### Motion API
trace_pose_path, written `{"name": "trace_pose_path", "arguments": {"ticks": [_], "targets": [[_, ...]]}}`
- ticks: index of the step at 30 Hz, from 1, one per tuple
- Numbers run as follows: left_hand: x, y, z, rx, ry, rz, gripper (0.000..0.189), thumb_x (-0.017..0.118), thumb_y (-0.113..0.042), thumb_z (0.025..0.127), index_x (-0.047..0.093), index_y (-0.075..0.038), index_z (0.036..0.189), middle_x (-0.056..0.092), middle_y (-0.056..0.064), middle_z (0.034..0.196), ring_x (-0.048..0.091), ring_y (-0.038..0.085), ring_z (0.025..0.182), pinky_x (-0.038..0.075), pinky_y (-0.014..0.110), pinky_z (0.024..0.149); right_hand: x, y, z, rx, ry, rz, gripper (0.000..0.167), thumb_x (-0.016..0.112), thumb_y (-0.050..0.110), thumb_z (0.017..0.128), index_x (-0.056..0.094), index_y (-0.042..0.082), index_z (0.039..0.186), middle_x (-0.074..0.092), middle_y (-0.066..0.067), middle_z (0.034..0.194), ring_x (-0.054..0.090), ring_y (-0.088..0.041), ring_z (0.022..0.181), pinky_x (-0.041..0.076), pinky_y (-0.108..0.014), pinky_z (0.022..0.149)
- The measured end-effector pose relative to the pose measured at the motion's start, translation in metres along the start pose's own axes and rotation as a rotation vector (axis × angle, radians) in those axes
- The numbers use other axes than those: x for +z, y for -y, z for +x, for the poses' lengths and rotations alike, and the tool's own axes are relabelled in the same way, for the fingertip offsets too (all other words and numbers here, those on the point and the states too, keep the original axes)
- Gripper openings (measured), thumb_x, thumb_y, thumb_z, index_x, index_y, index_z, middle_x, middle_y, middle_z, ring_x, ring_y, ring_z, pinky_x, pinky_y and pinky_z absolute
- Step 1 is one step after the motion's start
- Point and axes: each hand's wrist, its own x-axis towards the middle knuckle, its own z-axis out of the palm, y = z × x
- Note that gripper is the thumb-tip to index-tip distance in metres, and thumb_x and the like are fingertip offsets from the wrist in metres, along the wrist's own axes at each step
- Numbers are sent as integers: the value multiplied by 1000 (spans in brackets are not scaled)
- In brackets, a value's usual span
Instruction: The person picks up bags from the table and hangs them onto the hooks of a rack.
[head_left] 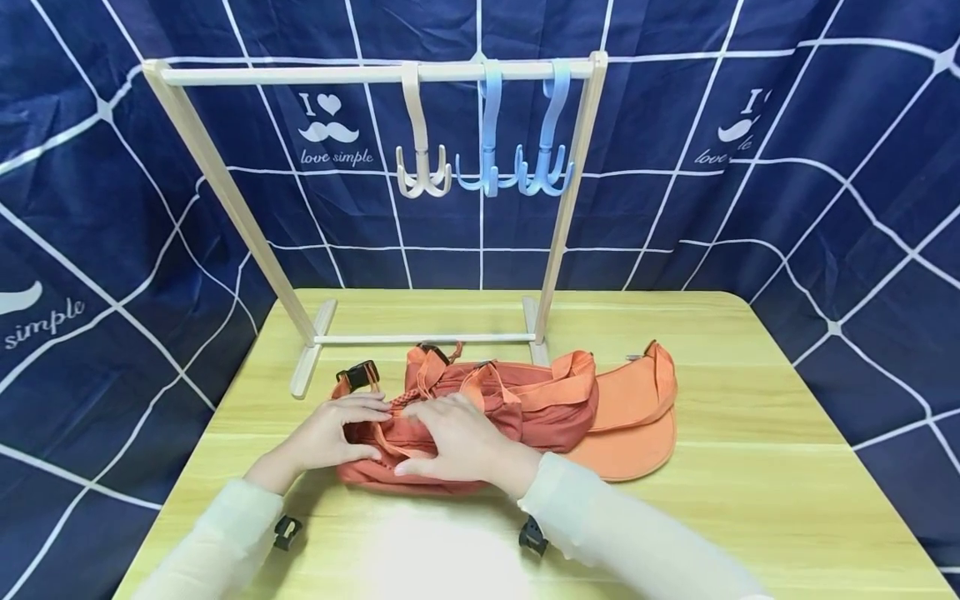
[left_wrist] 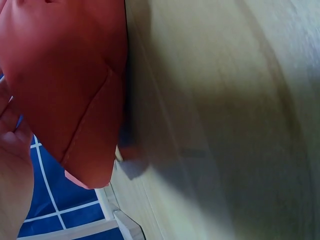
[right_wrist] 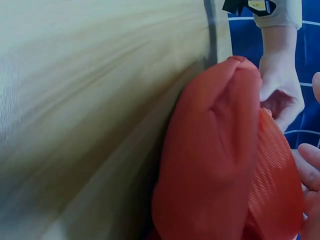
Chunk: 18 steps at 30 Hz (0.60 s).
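A rust-red fabric bag (head_left: 558, 421) with orange straps lies on its side on the table. My left hand (head_left: 330, 433) grips its left end, thumb on the near side and fingers on the far side. Over the bag's near part, my right hand (head_left: 461, 442) holds the fabric and an orange strap between thumb and curved fingers. A black buckle (head_left: 358, 375) sits on a strap end just beyond my left fingers. In the left wrist view the bag's red side (left_wrist: 65, 85) hides most of that hand's fingers. The right wrist view shows my left hand (right_wrist: 281, 92) beyond the bag.
An orange rounded panel (head_left: 633, 433) with a strap lies at the bag's right end. Behind stands a wooden rack (head_left: 375, 75) with a cream hook (head_left: 417, 125) and two blue hooks (head_left: 490, 125) on its bar. Dark patterned cloth (head_left: 675, 208) surrounds the table (head_left: 765, 500).
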Motion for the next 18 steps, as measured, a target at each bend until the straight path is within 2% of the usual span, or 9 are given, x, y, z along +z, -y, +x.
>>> {"name": "trace_pose_path", "arguments": {"ticks": [6,9,14,18], "targets": [[2,3,0,37,-24,-28,38,87,-17,65,72,-6,98,67,9,110,56,36,110,34,28,103,11,1,3,25,-3,2,67,62,65,80,55,15,123,66,8,103,58,-6,101,34,-34,95],[3,4,0,49,-36,-43,34,86,-14,64,72,-7,94,67,9,108,57,36,109,32,24,103,17,2,3,37,-5,-23,63,61,65,80,56,17,120,65,10,100,58,-5,99,34,-33,93],[5,5,1,60,-51,-64,27,85,-11,66,70,-12,88,68,8,105,58,34,108,33,25,103,25,2,3,45,-16,-27,55,64,63,80,59,19,113,64,13,96,58,-2,93,35,-32,90],[5,4,1,63,-61,-92,24,84,-10,67,69,-15,84,69,7,103,59,34,106,35,30,102,31,0,3,51,-18,-22,51,65,61,80,61,19,109,64,14,93,58,1,87,36,-31,87]]}}
